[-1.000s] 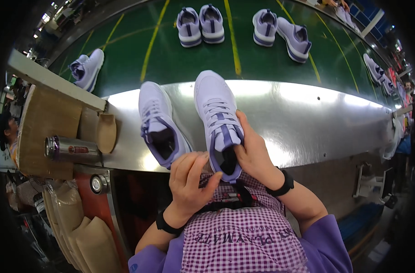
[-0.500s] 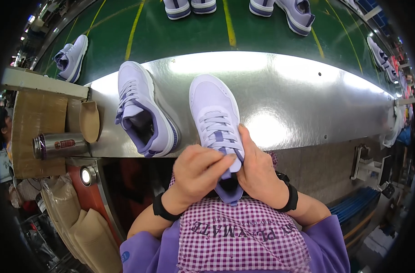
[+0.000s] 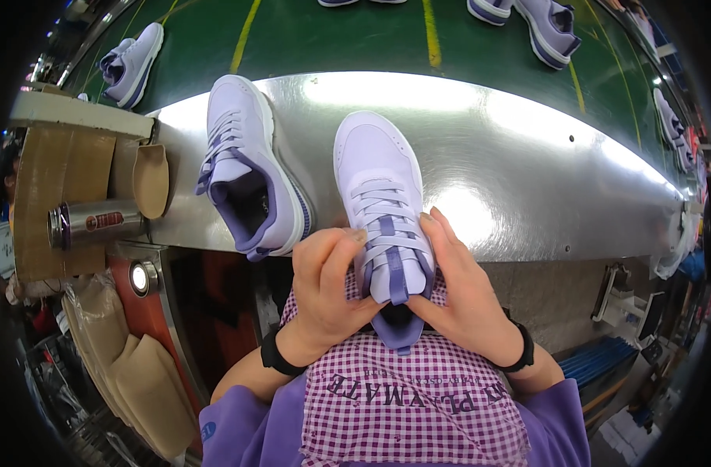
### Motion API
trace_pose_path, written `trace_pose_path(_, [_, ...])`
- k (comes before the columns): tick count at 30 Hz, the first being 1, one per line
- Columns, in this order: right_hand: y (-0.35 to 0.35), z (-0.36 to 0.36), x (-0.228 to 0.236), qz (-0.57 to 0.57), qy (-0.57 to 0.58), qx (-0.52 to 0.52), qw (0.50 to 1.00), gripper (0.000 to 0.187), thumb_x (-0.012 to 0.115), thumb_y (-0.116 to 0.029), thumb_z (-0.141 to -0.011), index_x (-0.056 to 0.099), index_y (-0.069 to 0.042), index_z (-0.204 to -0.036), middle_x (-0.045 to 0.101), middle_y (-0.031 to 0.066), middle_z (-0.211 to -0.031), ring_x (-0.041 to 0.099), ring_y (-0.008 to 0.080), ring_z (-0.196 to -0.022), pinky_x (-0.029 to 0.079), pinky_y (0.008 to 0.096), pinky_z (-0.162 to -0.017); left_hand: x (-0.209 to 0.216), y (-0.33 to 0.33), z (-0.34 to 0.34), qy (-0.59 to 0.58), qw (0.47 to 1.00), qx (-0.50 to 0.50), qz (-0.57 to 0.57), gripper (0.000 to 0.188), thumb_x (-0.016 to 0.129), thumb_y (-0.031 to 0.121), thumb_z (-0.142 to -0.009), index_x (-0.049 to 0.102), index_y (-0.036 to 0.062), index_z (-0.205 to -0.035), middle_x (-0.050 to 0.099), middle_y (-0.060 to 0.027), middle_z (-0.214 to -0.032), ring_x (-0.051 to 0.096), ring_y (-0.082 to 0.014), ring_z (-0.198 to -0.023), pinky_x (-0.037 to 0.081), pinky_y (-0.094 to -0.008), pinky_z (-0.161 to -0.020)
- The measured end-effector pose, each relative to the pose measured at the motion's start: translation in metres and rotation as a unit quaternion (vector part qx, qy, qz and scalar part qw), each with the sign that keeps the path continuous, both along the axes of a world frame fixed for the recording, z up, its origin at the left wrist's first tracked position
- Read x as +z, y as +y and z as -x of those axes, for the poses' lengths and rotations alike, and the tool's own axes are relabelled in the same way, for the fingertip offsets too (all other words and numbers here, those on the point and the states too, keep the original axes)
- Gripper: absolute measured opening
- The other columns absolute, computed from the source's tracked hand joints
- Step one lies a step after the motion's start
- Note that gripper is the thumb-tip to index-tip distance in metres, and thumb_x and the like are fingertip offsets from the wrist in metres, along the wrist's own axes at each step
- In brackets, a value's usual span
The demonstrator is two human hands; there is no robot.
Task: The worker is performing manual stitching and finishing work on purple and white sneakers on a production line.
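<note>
Between my hands is a lavender sneaker [image 3: 377,167], toe pointing away from me, its heel close to my checked apron. My left hand [image 3: 328,284] grips the left side of its collar, fingers bent and thumb by the opening. On the other side my right hand [image 3: 468,300] clasps the collar, thumb at the opening and fingers along the upper. The laces are threaded, and a darker purple strip runs down the tongue between my thumbs. A second lavender sneaker [image 3: 242,128] stands on the metal table to the left, touched by neither hand.
Beyond the steel table [image 3: 511,187] runs a green conveyor belt [image 3: 348,43] with yellow lines, carrying several more sneakers. At the left are a metal flask [image 3: 98,224], a tan insole-shaped piece [image 3: 150,183] and a cardboard box [image 3: 48,202]. Tan padded sheets [image 3: 149,393] hang below.
My left hand has moved from the tongue to the left side of the collar. The tongue strip now lies uncovered. My right hand's fingers have shifted slightly, and the camera view has moved.
</note>
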State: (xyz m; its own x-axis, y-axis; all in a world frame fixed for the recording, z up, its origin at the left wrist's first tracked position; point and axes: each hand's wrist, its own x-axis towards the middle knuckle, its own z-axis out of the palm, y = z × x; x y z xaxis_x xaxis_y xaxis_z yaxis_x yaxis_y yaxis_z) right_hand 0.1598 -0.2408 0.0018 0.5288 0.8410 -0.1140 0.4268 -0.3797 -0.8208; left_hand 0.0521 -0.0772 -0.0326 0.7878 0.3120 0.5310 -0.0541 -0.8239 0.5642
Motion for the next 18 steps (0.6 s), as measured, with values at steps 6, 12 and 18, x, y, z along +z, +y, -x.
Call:
trace_pose_path(6, [0.006,0.004,-0.019,-0.02,0.009,-0.044,0.999,0.07,0.063,-0.006,-0.086,0.028,0.001,-0.147,0.039,0.0349,-0.141,0.05,0.0492,-0.123,0.047,0.0445,-0.098,0.013,0.012,0.0,0.018,0.998,-0.045,0.047,0.046,0.083,0.007,-0.065,0.064,-0.0018,-0.106,0.067,-0.0133,-0.098,0.066,-0.0259,-0.079,0.053,-0.0328,-0.069])
trace_pose_path(12, [0.01,0.004,-0.02,-0.046,-0.069,-0.032,0.996,0.069,0.063,-0.005,-0.084,0.031,0.002,-0.145,0.039,0.0383,-0.139,0.057,0.0512,-0.111,0.053,0.0442,-0.087,0.002,0.0,-0.002,-0.08,0.99,0.036,0.112,0.051,0.084,0.012,-0.061,0.066,0.0011,-0.107,0.065,-0.0118,-0.099,0.065,-0.0273,-0.081,0.054,-0.0327,-0.068])
trace_pose_path(18, [0.011,0.005,-0.021,-0.044,-0.083,-0.035,0.995,0.069,0.064,-0.004,-0.084,0.031,0.003,-0.145,0.04,0.0372,-0.139,0.057,0.05,-0.111,0.053,0.044,-0.087,0.013,0.015,0.009,0.034,0.996,-0.061,-0.049,0.048,0.088,0.02,-0.06,0.068,0.0052,-0.102,0.062,-0.0128,-0.101,0.064,-0.0259,-0.084,0.052,-0.0323,-0.068])
